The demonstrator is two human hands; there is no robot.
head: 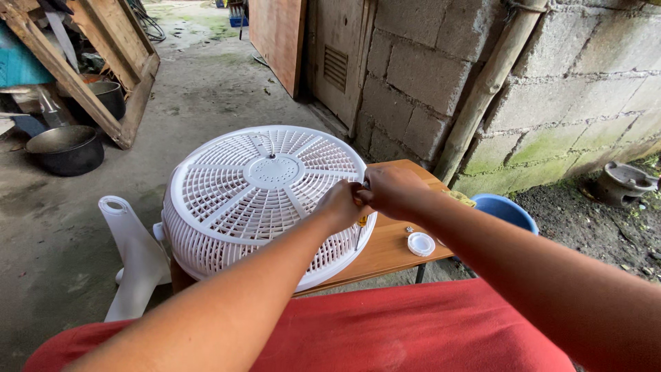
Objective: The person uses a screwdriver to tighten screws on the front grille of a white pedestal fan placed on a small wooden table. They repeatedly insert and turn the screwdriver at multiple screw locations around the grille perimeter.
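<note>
A round white plastic fan grille (255, 193) lies face up on a small wooden table (392, 251). My left hand (342, 204) and my right hand (394, 191) meet at the grille's right rim, fingers closed. A thin screwdriver with a yellow handle (361, 224) hangs below them, its shaft pointing down along the rim. Which hand grips the tool is hard to tell; the right hand sits over its top. A small white round cap (421, 244) and a tiny screw (409, 229) lie on the table just right of the grille.
A white fan stand (134, 258) leans left of the table. A blue bucket (506, 210) sits behind the table by the block wall. Black pots (65, 148) and wooden frames (96, 76) stand at far left. My red-clothed lap (385, 334) fills the foreground.
</note>
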